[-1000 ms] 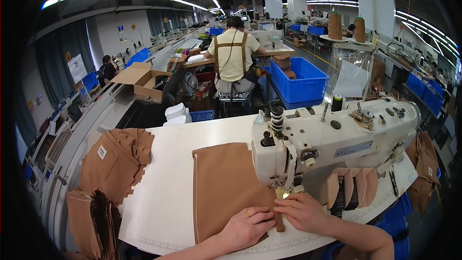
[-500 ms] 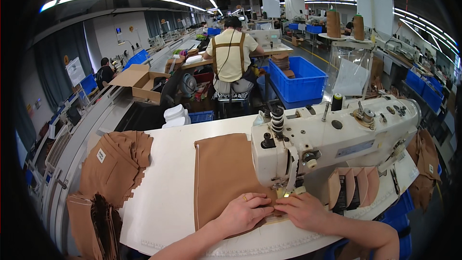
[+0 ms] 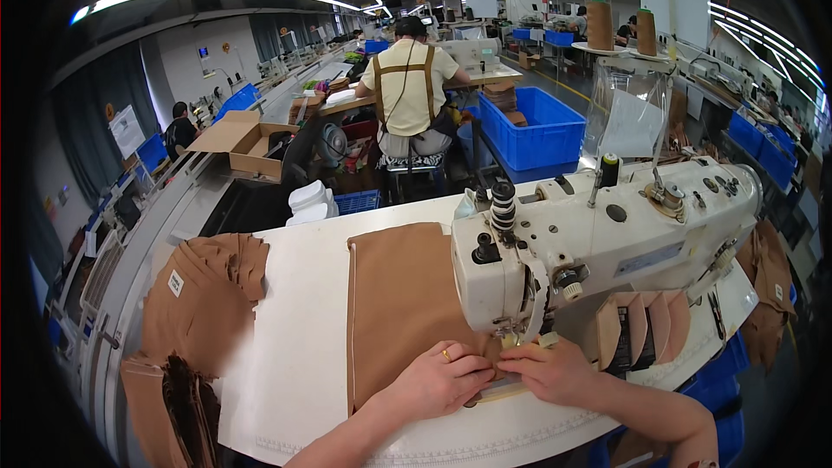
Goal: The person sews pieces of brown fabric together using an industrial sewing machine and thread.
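A flat brown fabric panel [image 3: 399,286] with pale stitching along its left edge lies on the white table [image 3: 295,364] under a white sewing machine [image 3: 607,225]. My left hand [image 3: 433,381] rests on the panel's near part, left of the needle area, fingers bent together on the cloth. My right hand [image 3: 550,373] is closed on the panel's near right edge, fingertips beside the presser foot [image 3: 511,340], which they partly hide. A wooden divided holder [image 3: 641,329] with dark items stands right of that hand. Scissors [image 3: 717,312] lie farther right.
Stacked brown pieces [image 3: 199,295] and bundles [image 3: 160,407] fill the left side; more fabric [image 3: 763,295] hangs right. Thread cones [image 3: 600,26] stand above the machine. Beyond are a seated co-worker [image 3: 407,95], a cardboard box [image 3: 247,147], a blue crate [image 3: 530,139] and white pads [image 3: 310,204].
The brown panel has slid away from me under the machine, its far edge now higher in view. My hands have moved slightly away from me with it, their fingers still on the cloth.
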Action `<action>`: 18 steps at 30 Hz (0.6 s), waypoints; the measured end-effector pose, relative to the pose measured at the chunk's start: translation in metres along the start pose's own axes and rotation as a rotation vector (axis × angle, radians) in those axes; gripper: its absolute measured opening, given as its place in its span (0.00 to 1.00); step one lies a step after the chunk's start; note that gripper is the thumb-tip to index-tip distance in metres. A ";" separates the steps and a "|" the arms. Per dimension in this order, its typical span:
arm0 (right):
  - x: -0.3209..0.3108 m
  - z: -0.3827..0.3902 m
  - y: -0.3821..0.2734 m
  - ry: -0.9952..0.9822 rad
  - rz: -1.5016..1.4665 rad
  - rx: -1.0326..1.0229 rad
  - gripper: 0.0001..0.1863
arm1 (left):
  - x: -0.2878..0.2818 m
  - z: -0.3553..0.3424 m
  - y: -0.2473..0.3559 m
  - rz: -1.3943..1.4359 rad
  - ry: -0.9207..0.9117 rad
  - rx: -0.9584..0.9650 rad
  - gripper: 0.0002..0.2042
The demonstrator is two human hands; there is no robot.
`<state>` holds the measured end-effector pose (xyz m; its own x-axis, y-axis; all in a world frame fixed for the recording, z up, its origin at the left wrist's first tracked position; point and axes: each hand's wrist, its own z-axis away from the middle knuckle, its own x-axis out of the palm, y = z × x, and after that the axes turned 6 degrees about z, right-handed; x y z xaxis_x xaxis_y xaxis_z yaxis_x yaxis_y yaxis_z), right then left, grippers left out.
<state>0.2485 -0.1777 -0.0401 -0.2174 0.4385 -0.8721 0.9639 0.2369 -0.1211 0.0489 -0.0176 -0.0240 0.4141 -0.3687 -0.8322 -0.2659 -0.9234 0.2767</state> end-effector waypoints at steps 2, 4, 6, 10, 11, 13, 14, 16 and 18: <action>0.005 0.002 0.003 0.073 0.002 -0.048 0.16 | 0.004 0.004 0.003 0.002 0.015 -0.020 0.14; -0.001 0.001 -0.001 0.056 -0.028 -0.031 0.16 | 0.006 0.006 0.004 0.003 0.030 -0.044 0.14; -0.002 0.001 -0.002 0.040 -0.053 -0.012 0.15 | 0.006 0.005 0.005 0.021 0.074 -0.055 0.12; -0.001 0.003 -0.002 0.068 -0.031 -0.041 0.15 | 0.008 0.005 0.005 0.023 0.082 -0.067 0.12; -0.001 0.003 -0.002 0.075 -0.020 -0.045 0.15 | 0.008 0.005 0.004 0.023 0.082 -0.064 0.12; 0.000 0.001 0.000 0.104 -0.026 -0.073 0.15 | 0.008 0.004 0.004 0.023 0.081 -0.058 0.12; 0.000 0.001 0.001 0.130 -0.031 -0.107 0.15 | 0.008 0.004 0.005 0.027 0.086 -0.057 0.12; 0.000 0.002 0.001 0.120 -0.046 -0.106 0.15 | 0.006 0.002 0.007 0.028 0.088 -0.056 0.12; -0.001 0.003 -0.001 0.109 -0.063 -0.107 0.15 | 0.005 0.001 0.010 -0.014 0.113 -0.054 0.12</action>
<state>0.2486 -0.1809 -0.0402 -0.2975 0.5100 -0.8071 0.9273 0.3553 -0.1173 0.0476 -0.0288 -0.0258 0.5142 -0.3621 -0.7774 -0.2130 -0.9320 0.2932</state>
